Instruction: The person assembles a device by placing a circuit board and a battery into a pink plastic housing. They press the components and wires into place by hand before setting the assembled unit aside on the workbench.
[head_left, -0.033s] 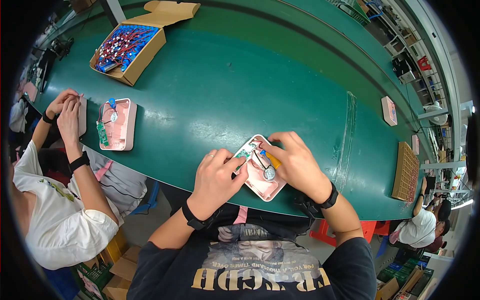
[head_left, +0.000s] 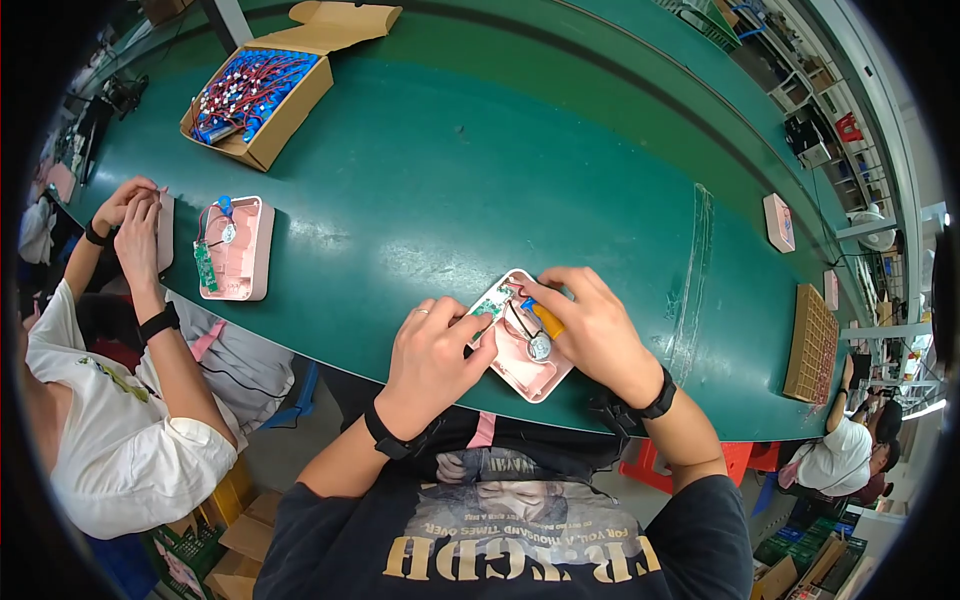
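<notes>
A pale pink plastic housing [head_left: 530,383] lies open side up near the front edge of the green bench. Inside it are a green circuit board [head_left: 487,307], thin red and black wires and a round silver part [head_left: 539,347]. My left hand [head_left: 437,352] grips the left side of the housing, thumb and forefinger at the board. My right hand [head_left: 598,328] is closed over the upper right side, fingertips by the red wires at the board's end. Under it shows a yellow and blue cylindrical piece [head_left: 546,320], partly hidden; what the fingertips pinch is hidden.
Another pink housing [head_left: 262,255] with board and wires stands to the left, near a co-worker's hands [head_left: 137,225]. At the back left, a cardboard box [head_left: 270,140] holds blue cells with red wires. A divided tray [head_left: 808,345] and a small pink case [head_left: 779,222] are at the right.
My right fingers have shifted slightly, and more of the blue end of the yellow piece shows. My left hand and the housing stay in place.
</notes>
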